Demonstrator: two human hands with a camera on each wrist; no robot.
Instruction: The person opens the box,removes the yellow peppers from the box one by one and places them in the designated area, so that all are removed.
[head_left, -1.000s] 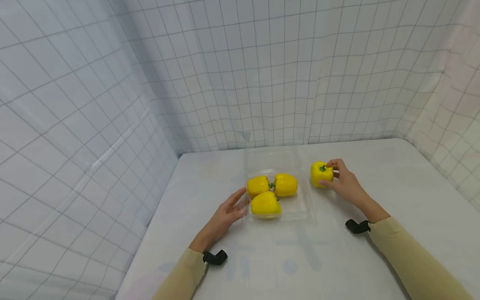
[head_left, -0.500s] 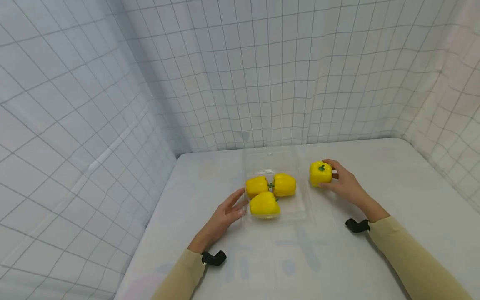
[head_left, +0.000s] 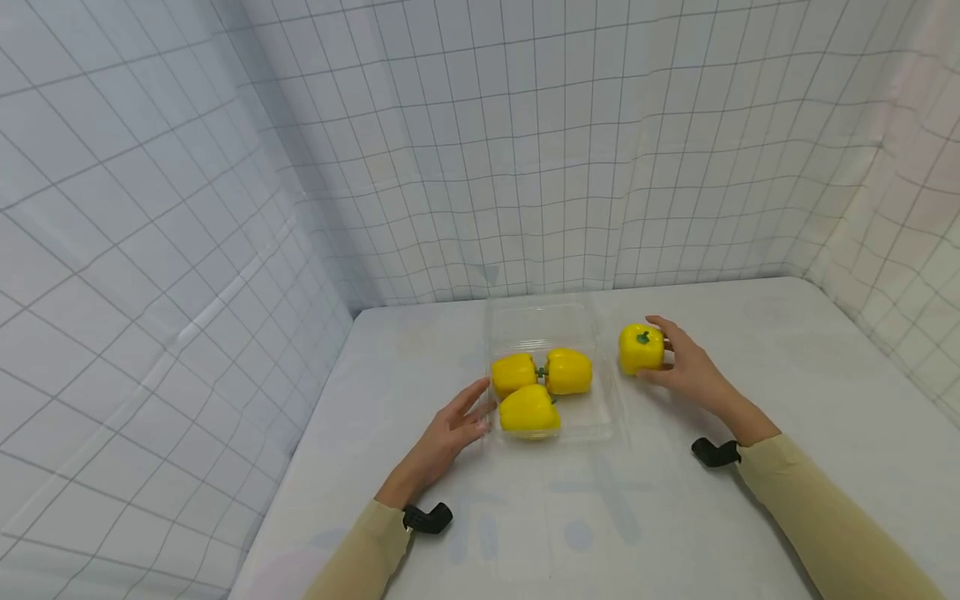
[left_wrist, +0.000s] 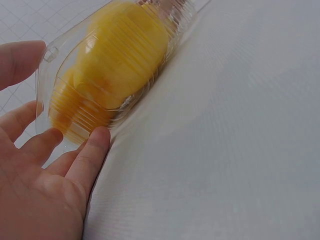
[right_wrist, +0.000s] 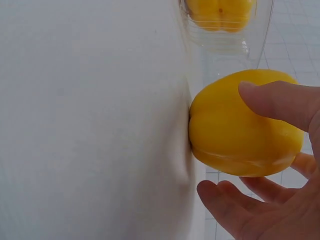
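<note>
A clear plastic clamshell box point(head_left: 588, 412) lies on the table with its lid point(head_left: 543, 321) folded back. Inside are three yellow bell peppers: one back left point(head_left: 513, 374), one back right point(head_left: 569, 372), one in front point(head_left: 529, 410). My left hand point(head_left: 446, 437) is at the box's left side; in the left wrist view its fingertips point(left_wrist: 100, 135) touch the ribbed wall. To the right of the box, another yellow bell pepper point(right_wrist: 240, 125) stands stem up on the table. My right hand point(head_left: 693, 371) spreads around it, thumb against its side, with a gap between some fingertips and the pepper.
The white table point(head_left: 577, 542) has faint printed shapes near its front. Grid-patterned white sheets point(head_left: 525, 167) stand behind the table and on both sides. Black cameras point(head_left: 427, 518) are worn on both wrists.
My right hand's fingers have moved from the pepper's top to behind it and spread a little wider. That pepper, the box and my left hand stay in place.
</note>
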